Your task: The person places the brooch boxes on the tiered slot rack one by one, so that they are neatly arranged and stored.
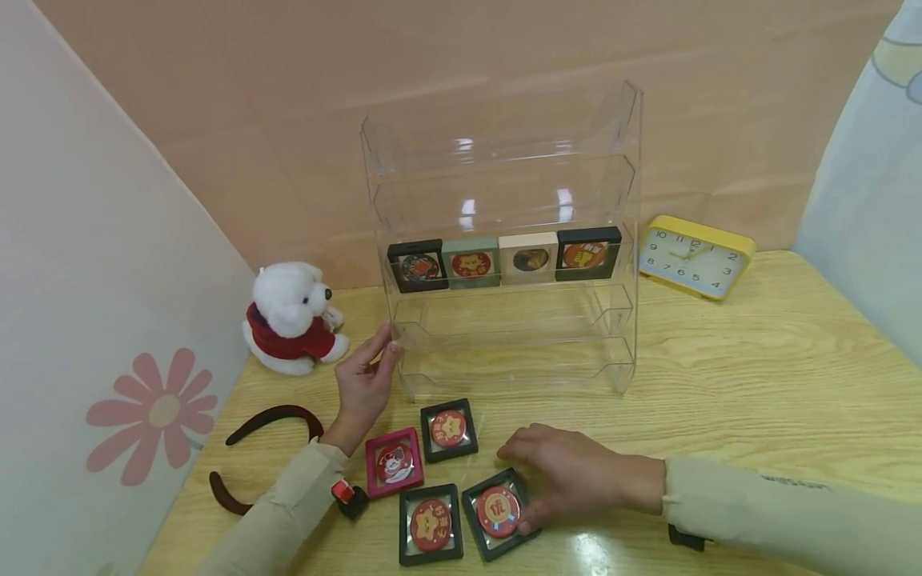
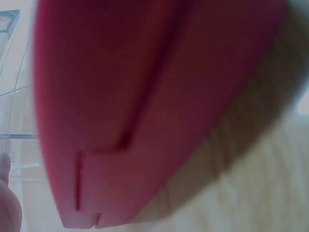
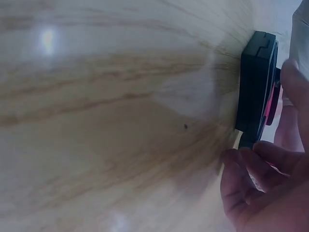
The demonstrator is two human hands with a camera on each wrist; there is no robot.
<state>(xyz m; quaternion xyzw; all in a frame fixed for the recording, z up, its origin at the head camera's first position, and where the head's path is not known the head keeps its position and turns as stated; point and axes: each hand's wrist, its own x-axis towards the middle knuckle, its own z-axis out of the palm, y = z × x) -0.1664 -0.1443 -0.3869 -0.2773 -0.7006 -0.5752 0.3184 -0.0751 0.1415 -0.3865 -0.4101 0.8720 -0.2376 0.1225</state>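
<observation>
My left hand point(image 1: 366, 390) pinches the lower left side of a clear acrylic display rack point(image 1: 515, 316). One rack tier carries two black framed badges, a green one point(image 1: 471, 262) and a cream one point(image 1: 528, 255). My right hand point(image 1: 569, 472) hovers beside a black framed badge point(image 1: 499, 514), thumb at its right edge and other fingers spread past its top corner. In the right wrist view, that hand's loosely bent fingers point(image 3: 260, 166) are low by the wood. Left of it lie two more black framed badges point(image 1: 430, 524) point(image 1: 450, 430) and a magenta one point(image 1: 394, 462), which fills the left wrist view.
A white plush dog point(image 1: 291, 316) in a red top sits left of the rack. A yellow clock point(image 1: 695, 256) stands to its right against the backdrop. A dark curved band point(image 1: 277, 414) lies at the left, partly behind the left sleeve point(image 1: 288, 504).
</observation>
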